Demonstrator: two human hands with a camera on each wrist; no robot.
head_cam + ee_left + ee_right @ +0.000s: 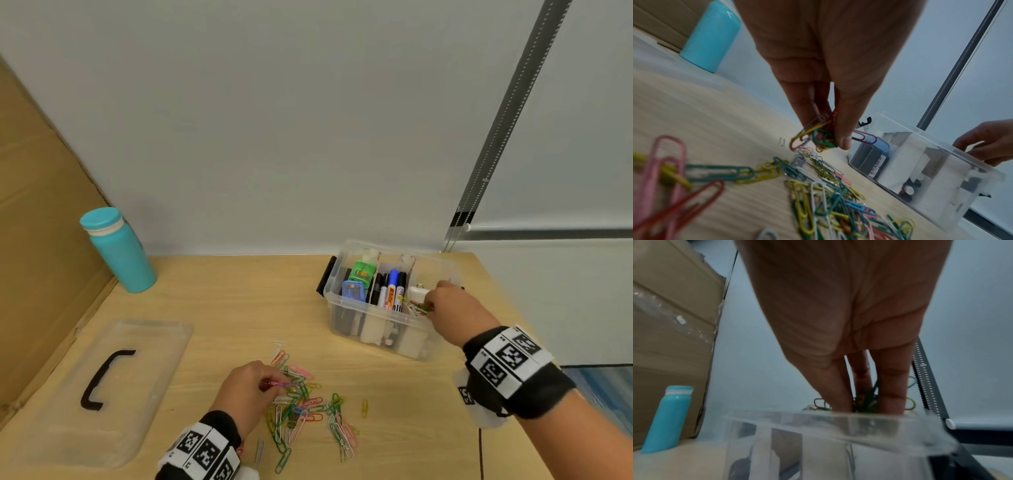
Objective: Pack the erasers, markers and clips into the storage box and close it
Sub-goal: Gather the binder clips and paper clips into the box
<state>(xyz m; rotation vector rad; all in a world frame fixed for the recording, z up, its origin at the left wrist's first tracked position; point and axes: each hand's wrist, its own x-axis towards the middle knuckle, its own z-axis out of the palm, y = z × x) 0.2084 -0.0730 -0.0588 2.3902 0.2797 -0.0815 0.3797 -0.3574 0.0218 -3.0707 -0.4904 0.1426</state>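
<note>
Nearest, thin wire paper clips (308, 411) in glossy mixed colours lie tangled on the pale wood-grain table (205, 301), where the left hand (246, 387) pinches a small bunch of clips (813, 136) between thumb and fingertips. Left lies the clear plastic lid (102, 383) with its black handle. Farther, the right hand (455, 308) pinches more clips over the right compartment of the translucent storage box (376, 329), beside upright markers (390, 287). Beyond stand a smooth teal bottle (118, 250), cardboard and a plain grey wall.
</note>
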